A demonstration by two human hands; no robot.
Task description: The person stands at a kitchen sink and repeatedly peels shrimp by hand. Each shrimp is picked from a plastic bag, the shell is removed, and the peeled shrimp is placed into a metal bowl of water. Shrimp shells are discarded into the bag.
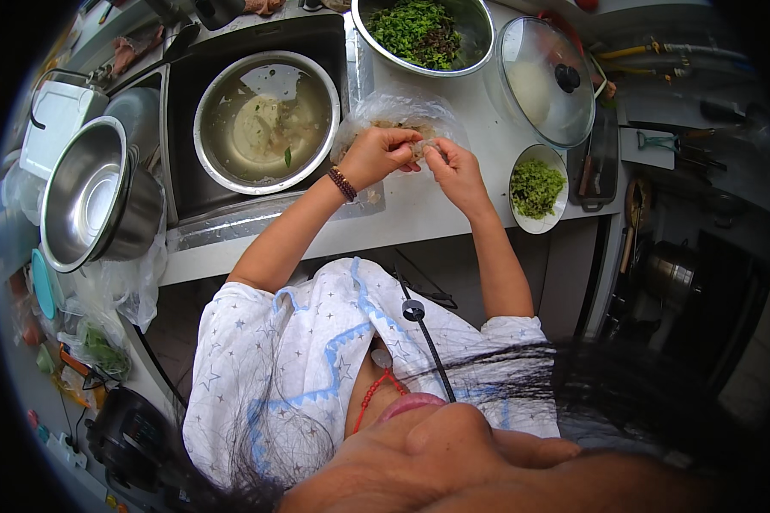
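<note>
My left hand (375,155) and my right hand (454,172) meet above the counter, fingertips pinching a small, translucent greyish piece (418,150) between them. It looks like a shrimp, though my fingers cover much of it. Just behind them lies an opened clear plastic bag (417,106) with similar brownish-grey pieces (388,124) in it. To the left, a steel basin (200,131) of cloudy water stands in the sink, a green leaf floating on it. A steel bowl (433,70) beyond the bag holds chopped greens (410,32).
Right of my hands, a white bowl (525,224) of chopped pale greens sits near the counter (417,211) edge. Behind it, a glass lid (542,51) covers a bowl with a pale mass. Steel bowls (80,192) are stacked left of the dark sink (181,160).
</note>
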